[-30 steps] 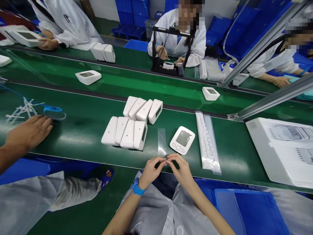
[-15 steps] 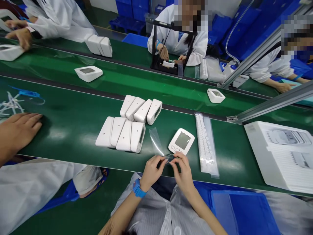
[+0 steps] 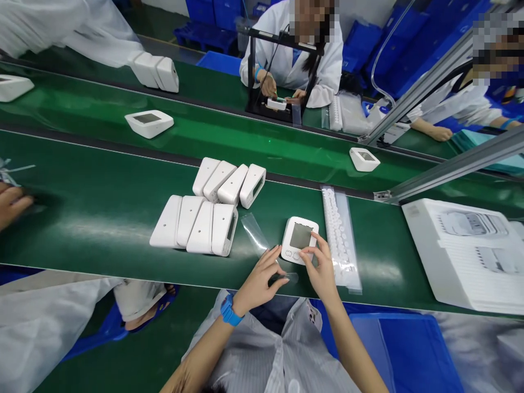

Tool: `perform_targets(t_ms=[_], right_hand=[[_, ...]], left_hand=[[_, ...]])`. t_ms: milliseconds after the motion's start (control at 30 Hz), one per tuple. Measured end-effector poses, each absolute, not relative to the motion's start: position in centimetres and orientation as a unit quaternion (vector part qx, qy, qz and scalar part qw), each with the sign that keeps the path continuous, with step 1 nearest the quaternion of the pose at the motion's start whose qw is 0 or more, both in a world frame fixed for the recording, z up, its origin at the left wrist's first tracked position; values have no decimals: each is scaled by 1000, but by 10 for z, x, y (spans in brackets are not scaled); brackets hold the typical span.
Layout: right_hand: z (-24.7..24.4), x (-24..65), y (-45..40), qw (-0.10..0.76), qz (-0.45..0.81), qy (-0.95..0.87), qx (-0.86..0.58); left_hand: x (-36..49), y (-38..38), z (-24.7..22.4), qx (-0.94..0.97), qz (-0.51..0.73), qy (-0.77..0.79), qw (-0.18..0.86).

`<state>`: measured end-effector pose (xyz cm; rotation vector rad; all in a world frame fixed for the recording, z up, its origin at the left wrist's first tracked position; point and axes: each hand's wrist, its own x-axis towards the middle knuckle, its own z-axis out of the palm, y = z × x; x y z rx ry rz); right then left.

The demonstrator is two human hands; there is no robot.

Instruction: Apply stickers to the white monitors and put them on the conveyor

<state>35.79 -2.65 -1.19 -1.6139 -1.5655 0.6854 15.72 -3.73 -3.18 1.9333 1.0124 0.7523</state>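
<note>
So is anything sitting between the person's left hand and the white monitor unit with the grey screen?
Nothing solid. The right hand already touches the white monitor unit with the grey screen. The left hand rests beside it, with only a clear plastic film strip lying flat on the green belt nearby.

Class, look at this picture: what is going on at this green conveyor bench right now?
A person seated at the green conveyor belt works on a white monitor unit with a grey screen. Their right hand touches its lower front with the fingertips, while the left hand holds a clear plastic film strip beside it. Two rows of white plastic housings lie to the left, and a clear strip of small white buttons lies to the right. Co-workers sit opposite.
</note>
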Motion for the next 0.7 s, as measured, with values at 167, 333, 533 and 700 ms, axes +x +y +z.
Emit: perform_targets(t_ms=[167,333,533,700], right_hand=[[-9,355,-28,328,249,-663,-625],[-15,350,-30,314,235,-677,-622],[-16,347,-30,322,222,-681,-619],[-16,345,-30,327,218,-681,-618]], left_hand=[[157,-44,-37,782,292,391,388],[157,-42,-39,777,304,391,389],[157,-42,-36,775,308,393,388],[157,-43,-37,773,308,395,390]])
